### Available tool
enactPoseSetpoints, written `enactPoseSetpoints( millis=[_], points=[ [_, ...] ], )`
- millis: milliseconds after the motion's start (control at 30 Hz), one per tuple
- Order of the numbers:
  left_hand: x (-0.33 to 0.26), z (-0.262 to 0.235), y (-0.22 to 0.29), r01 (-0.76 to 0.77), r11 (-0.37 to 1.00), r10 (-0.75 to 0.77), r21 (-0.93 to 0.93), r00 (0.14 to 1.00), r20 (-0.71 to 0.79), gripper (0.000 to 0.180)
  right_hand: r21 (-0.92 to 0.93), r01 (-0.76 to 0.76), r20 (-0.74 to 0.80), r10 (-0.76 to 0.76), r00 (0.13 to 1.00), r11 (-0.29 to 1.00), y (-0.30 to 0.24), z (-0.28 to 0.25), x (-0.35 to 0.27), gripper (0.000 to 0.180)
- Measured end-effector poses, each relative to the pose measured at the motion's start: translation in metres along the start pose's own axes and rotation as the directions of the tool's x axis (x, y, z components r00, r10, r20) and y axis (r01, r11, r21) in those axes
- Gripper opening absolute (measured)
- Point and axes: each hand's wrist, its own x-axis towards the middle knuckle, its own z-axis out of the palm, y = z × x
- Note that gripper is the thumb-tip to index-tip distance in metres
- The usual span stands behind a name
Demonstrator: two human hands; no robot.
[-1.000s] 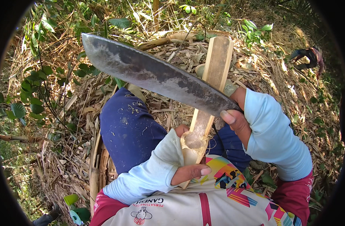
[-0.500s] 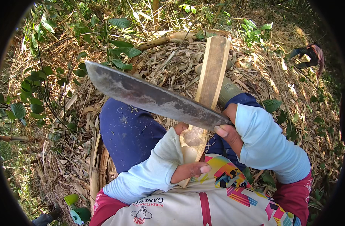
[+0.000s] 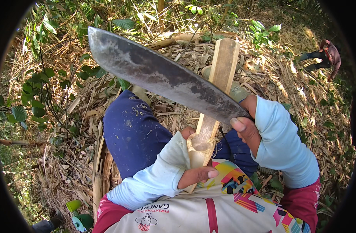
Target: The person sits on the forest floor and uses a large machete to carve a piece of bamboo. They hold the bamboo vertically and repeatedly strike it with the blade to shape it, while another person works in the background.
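Observation:
My left hand [image 3: 195, 177] grips the near end of a split bamboo piece [image 3: 224, 68], its thumb lying across the edge. The bamboo points away from me; its pale hollow side and a rounded node show near the hand, with thin curled fibres beside the node. In my right hand [image 3: 250, 134] is a machete [image 3: 158, 75], its handle hidden in the fist and the thumb against the blade's base. The broad, dark-stained blade slants up to the left and crosses over the bamboo. Light blue sleeves reach over both hands.
Dry bamboo leaves and shavings [image 3: 174, 112] cover the ground around my blue-trousered legs [image 3: 133, 136]. Leafy stems [image 3: 40, 95] rise at left. Another person [image 3: 325, 58] bends over at far right. Green cups [image 3: 84, 220] lie at lower left, near a dark shoe.
My right hand has moved right and slightly up, lifting the machete higher above the bamboo. The bamboo has tilted slightly to the right. The other person has come further into view.

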Motion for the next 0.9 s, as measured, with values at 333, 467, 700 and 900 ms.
enactPoseSetpoints(
  millis=[333,467,700,900],
  points=[
    [-0.003,0.001,0.004,-0.012,0.996,0.014,0.088,1.0,-0.02,0.061,-0.032,0.068,-0.123,-0.071,0.99,0.997,0.002,-0.001,0.01,0.026],
    [-0.003,0.002,0.005,0.012,0.991,-0.008,0.134,0.999,-0.033,0.07,-0.082,0.069,-0.082,-0.075,0.994,0.994,0.001,-0.003,0.011,0.023],
    [-0.006,0.0,-0.005,-0.069,0.983,0.087,0.169,0.991,-0.103,0.061,-0.065,0.042,-0.007,-0.043,0.999,0.997,-0.001,0.002,0.007,0.021],
    [-0.006,-0.001,-0.003,-0.017,0.979,0.04,0.203,0.993,-0.111,0.065,-0.011,0.009,0.07,-0.008,0.998,1.0,-0.003,0.007,0.004,0.019]
  ],
)
